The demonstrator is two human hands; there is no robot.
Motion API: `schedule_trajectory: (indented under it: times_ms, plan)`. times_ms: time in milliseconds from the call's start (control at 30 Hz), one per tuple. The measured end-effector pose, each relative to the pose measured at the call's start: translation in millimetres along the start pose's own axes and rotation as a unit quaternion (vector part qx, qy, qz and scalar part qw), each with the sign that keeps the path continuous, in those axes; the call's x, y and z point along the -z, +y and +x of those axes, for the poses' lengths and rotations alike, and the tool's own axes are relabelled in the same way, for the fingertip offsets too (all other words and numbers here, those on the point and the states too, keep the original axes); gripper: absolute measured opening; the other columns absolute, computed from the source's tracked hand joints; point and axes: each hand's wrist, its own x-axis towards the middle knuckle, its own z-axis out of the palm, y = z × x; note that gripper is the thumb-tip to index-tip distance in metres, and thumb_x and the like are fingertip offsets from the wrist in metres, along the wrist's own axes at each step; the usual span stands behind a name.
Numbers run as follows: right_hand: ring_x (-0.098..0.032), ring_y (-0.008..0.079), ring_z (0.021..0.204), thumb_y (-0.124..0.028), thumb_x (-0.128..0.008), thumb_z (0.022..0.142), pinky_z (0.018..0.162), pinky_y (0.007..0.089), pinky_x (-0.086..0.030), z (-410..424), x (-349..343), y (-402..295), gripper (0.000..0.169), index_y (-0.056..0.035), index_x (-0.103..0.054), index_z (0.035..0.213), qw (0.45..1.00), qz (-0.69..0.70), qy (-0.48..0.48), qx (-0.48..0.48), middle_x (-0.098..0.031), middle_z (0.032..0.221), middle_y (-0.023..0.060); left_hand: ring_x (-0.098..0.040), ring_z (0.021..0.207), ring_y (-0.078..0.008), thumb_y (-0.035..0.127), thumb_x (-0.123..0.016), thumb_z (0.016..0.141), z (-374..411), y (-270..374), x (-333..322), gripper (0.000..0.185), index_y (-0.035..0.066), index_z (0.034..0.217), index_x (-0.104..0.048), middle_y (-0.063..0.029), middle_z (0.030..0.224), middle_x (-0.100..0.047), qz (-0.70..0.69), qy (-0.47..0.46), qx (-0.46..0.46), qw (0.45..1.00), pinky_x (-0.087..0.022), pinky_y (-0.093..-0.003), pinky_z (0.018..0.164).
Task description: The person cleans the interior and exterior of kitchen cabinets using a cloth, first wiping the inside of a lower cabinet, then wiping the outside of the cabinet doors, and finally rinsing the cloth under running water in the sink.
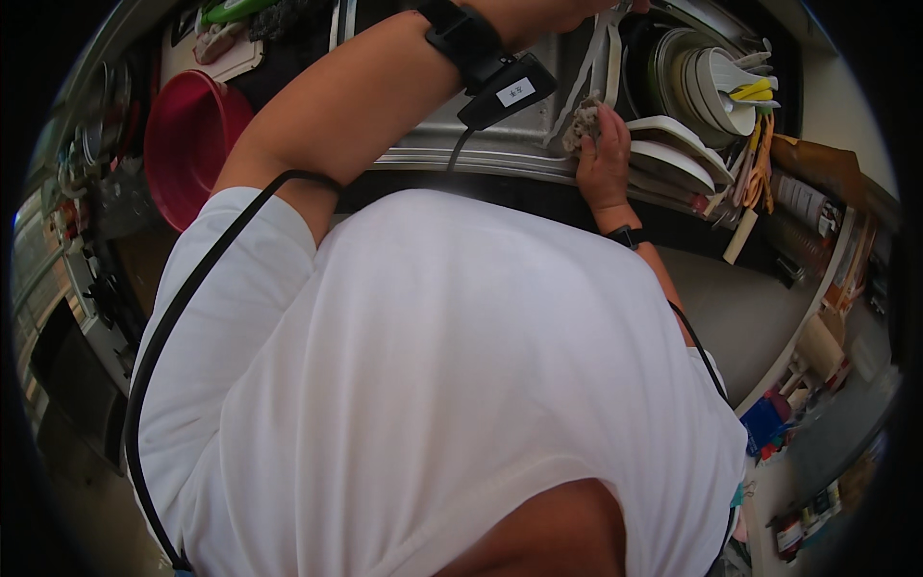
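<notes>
My left arm reaches across the sink (490, 161), and my left hand (551, 13) is cut by the top edge of the view. Its fingertips are near the top of a long pale fitting (613, 54), perhaps a faucet; their grip is not clear. My right hand (604, 155) is closed on a crumpled grey cloth or scrubber (581, 127) at the sink's near right edge, just below that pale fitting. Both wrists wear black straps, the left one with a black device and cable. The basin floor is partly hidden by my left forearm.
Stacked bowls (694, 90) with spoons, plates (667, 167) and orange-handled scissors (758, 169) crowd the right side. A red plastic basin (189, 148) stands left, beside a white cutting board (245, 63). A wooden board edge (740, 236) juts out at right.
</notes>
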Motion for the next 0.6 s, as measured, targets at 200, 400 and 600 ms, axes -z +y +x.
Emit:
schedule_trajectory:
  times_ms: [200,400,600]
  plan:
    - [-0.048,0.0392,0.125,-0.004,-0.06,0.091,0.108,0.045,-0.039,-2,-2,1,0.05,-0.0038,-0.047,0.138,1.0,-0.014,0.004,-0.004,-0.049,0.136,0.0201,-0.052,0.06,-0.0107,0.026,-0.069,0.089,2,-3,0,0.022,0.008,0.079,-0.061,-0.0007,0.068,-0.059,0.026,0.003,-0.021,0.999,-0.041,-0.0277,0.055]
    - [-0.049,0.0388,0.124,-0.001,-0.062,0.089,0.107,0.0444,-0.041,-1,3,-4,0.05,-0.0046,-0.048,0.136,1.0,0.002,-0.002,-0.014,-0.049,0.136,0.0191,-0.048,0.064,-0.0063,0.025,-0.071,0.092,0,4,14,0.021,0.009,0.085,-0.059,0.0038,0.073,-0.055,0.057,-0.086,-0.041,0.994,-0.041,-0.0248,0.056]
    - [-0.049,0.0378,0.124,0.0,-0.063,0.087,0.107,0.0436,-0.041,-2,2,-2,0.049,-0.0064,-0.05,0.134,1.0,0.013,0.015,-0.006,-0.051,0.134,0.0178,-0.058,0.082,-0.0061,0.006,-0.073,0.088,-16,16,38,0.025,0.003,0.109,-0.059,0.0015,0.092,-0.061,0.061,-0.132,-0.025,0.989,-0.049,-0.0224,0.073]
